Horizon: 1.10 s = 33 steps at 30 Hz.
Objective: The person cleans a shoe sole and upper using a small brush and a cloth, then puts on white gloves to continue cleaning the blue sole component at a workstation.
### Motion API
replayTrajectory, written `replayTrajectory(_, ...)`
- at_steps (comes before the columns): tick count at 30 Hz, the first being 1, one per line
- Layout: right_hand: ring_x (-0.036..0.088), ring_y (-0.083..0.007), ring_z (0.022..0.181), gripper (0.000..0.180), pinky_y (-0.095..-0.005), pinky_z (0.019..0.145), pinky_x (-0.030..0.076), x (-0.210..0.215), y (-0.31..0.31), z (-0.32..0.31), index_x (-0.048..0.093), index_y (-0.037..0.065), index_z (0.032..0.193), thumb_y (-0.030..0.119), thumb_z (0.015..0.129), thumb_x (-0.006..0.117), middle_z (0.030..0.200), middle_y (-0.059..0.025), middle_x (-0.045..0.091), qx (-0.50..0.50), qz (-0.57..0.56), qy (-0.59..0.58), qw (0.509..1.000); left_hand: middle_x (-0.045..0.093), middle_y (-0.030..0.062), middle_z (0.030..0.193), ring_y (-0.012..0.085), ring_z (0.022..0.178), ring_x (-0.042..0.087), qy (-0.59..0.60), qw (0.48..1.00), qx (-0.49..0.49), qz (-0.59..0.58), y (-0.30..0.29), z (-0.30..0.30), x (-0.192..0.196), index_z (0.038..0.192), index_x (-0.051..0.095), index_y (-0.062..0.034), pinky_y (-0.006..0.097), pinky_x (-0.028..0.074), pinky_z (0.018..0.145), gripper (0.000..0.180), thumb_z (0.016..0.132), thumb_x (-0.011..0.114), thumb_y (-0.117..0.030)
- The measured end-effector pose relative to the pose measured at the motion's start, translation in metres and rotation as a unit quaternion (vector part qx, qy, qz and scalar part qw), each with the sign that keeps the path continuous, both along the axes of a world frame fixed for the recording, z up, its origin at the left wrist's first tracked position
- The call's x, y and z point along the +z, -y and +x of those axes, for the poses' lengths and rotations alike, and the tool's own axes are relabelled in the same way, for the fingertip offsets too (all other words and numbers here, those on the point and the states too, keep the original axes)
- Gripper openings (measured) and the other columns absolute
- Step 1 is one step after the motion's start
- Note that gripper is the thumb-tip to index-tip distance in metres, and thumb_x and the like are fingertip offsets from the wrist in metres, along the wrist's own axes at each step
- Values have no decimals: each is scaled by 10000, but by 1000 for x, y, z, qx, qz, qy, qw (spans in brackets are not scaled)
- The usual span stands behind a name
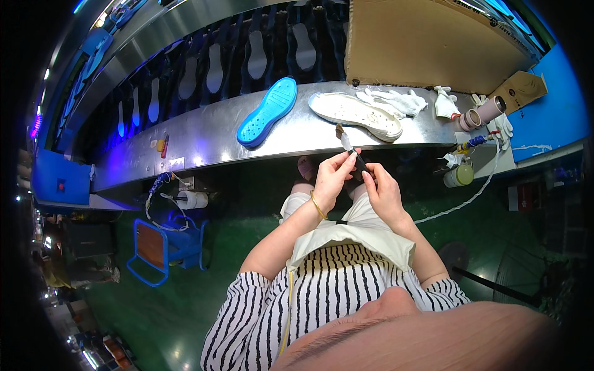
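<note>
Black-handled, brown-bristled brush (346, 143) pinched by left hand (333, 177) and right hand (383, 188); likely prep step. Reaching white molded sole (356, 113) ahead calls for steady grip.

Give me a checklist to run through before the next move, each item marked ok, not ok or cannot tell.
1. Brush held: ok, the left grip pinches its black handle.
2. Right grip firm on the handle: cannot tell; it is at the lower end, contact unclear.
3. Bristles off the white shoe sole: cannot tell; they show right at its near edge.
4. Blue shoe sole apart from the white one: ok, bare metal bench shows between.
5. White glove well clear of the white sole: not ok, it lies right by the far edge.
</note>
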State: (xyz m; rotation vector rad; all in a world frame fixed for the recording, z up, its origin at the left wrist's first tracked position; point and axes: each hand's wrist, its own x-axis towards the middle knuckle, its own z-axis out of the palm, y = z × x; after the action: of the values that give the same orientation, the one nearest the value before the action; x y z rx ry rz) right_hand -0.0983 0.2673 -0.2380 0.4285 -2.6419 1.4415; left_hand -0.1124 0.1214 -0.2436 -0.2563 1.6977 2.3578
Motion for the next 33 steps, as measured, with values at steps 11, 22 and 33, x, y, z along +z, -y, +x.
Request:
replayTrajectory(11, 574, -337, 657, 111, -388, 553, 436, 2, 1, 2, 524, 25, 935, 120, 878, 527, 765, -156, 580, 1, 2, 9, 1000, 606, -36, 834, 25, 734, 492, 11, 1000, 4, -19, -1, 1, 1, 1098, 631, -61, 164, 392, 615, 321, 886, 564, -292)
replayTrajectory(22, 567, -326, 634, 94, -375, 542, 428, 6, 1, 4, 520, 25, 899, 115, 875, 533, 726, -155, 566, -2, -14, 20, 1000, 598, -49, 823, 12, 703, 471, -3, 1000, 21, 7, -5, 4, 0, 1094, 632, -58, 147, 371, 572, 305, 884, 571, -270)
replayTrajectory(33, 544, -255, 529, 98, -332, 492, 410, 6, 1, 4, 523, 18, 871, 109, 865, 559, 657, -134, 551, -6, -23, 53, 998, 603, -31, 807, 34, 712, 503, 4, 1000, 6, 10, -2, 3, 1, 1077, 632, -49, 168, 390, 599, 333, 896, 533, -310)
